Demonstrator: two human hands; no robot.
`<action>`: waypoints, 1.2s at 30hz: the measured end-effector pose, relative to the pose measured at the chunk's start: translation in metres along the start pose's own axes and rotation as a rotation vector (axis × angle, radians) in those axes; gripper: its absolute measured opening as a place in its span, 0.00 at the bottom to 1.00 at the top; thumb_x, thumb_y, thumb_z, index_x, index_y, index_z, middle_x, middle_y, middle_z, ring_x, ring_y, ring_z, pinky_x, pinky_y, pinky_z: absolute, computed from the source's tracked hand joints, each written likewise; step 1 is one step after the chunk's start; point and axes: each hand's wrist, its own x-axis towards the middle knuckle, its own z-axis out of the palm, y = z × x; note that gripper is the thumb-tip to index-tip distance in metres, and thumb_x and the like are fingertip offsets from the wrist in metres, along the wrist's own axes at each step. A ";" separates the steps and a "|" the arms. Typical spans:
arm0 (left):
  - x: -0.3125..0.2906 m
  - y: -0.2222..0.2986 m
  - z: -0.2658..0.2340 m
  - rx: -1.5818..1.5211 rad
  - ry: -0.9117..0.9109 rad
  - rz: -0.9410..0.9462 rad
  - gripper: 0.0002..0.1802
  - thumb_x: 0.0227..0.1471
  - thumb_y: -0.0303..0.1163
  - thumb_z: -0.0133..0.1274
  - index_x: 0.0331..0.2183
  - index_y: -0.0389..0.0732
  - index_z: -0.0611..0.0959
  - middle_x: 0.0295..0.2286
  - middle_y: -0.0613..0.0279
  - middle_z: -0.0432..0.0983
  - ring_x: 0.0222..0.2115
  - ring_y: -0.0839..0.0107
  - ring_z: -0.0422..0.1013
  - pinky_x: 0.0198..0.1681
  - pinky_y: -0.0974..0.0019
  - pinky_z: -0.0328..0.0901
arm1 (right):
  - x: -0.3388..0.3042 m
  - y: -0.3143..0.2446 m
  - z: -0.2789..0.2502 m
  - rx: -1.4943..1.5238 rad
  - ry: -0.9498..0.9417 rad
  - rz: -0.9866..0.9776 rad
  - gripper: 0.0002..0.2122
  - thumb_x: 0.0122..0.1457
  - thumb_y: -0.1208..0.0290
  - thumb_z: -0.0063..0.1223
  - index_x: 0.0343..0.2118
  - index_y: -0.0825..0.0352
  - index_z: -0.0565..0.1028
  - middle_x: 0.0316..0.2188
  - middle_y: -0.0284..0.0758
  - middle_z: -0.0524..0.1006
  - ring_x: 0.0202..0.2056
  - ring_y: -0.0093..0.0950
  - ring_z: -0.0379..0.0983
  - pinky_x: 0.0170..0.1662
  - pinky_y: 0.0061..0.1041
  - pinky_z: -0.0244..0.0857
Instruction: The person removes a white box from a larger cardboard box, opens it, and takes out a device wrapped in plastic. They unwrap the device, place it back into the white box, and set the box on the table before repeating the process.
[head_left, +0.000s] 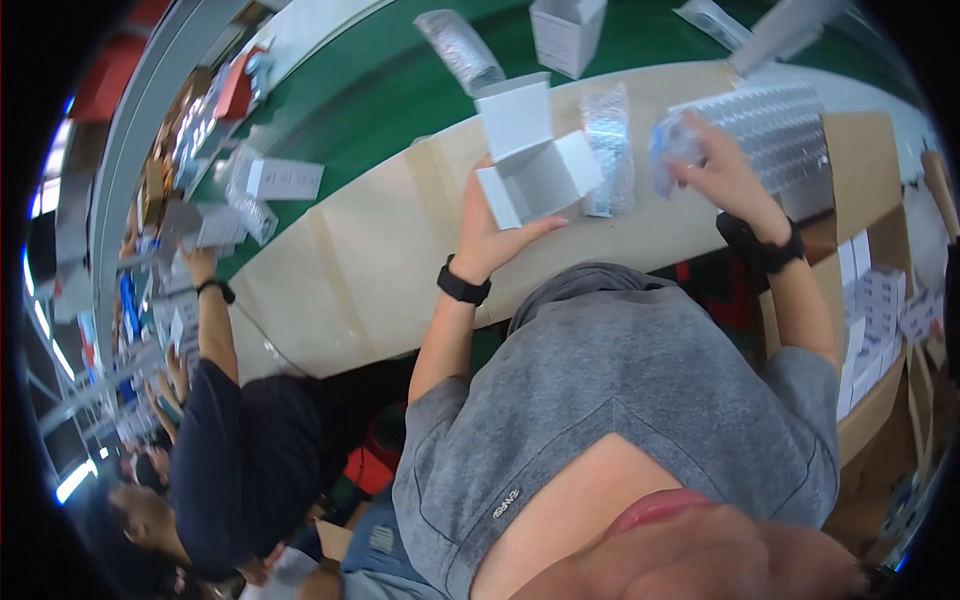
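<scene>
My left hand (487, 232) grips a small white cardboard box (541, 185) from its left and near sides. The box stands tilted on the table with its lid flap raised, and its inside shows bare walls. To its right, my right hand (728, 178) is closed on a crumpled clear bluish plastic wrapper (668, 152); motion blurs it, and I cannot tell whether anything is inside. Between the two hands lies a bubble-wrapped item (607, 150). Just beyond my right hand spreads a sheet of bubble packaging (768, 132).
A green conveyor belt (375, 120) curves past the pale table (370, 245), carrying another white box (568, 35) and a wrapped item (460, 50). At right stands an open carton (868, 180) with several small boxes (878, 300). A co-worker (250, 450) works at left.
</scene>
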 end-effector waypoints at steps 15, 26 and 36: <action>-0.023 -0.002 0.012 -0.191 0.312 -0.207 0.37 0.34 0.28 0.63 0.46 0.37 0.61 0.39 0.60 0.65 0.39 0.70 0.64 0.41 0.68 0.61 | 0.036 0.043 0.043 -0.707 -0.001 0.060 0.36 0.49 0.53 0.51 0.55 0.69 0.50 0.32 0.48 0.72 0.32 0.35 0.71 0.29 0.30 0.64; 0.024 0.088 0.038 -0.309 0.149 0.033 0.39 0.37 0.26 0.61 0.49 0.37 0.57 0.39 0.60 0.65 0.38 0.70 0.64 0.42 0.68 0.60 | 0.083 0.127 0.078 -0.451 0.211 0.044 0.43 0.39 0.65 0.60 0.57 0.68 0.46 0.39 0.49 0.67 0.39 0.41 0.67 0.39 0.35 0.64; 0.187 0.069 0.136 -0.344 -0.119 0.142 0.39 0.32 0.31 0.65 0.45 0.35 0.61 0.39 0.56 0.66 0.40 0.68 0.65 0.42 0.67 0.61 | 0.158 0.163 -0.091 0.288 0.617 -0.033 0.36 0.39 0.67 0.57 0.52 0.72 0.55 0.45 0.52 0.66 0.48 0.40 0.63 0.49 0.29 0.57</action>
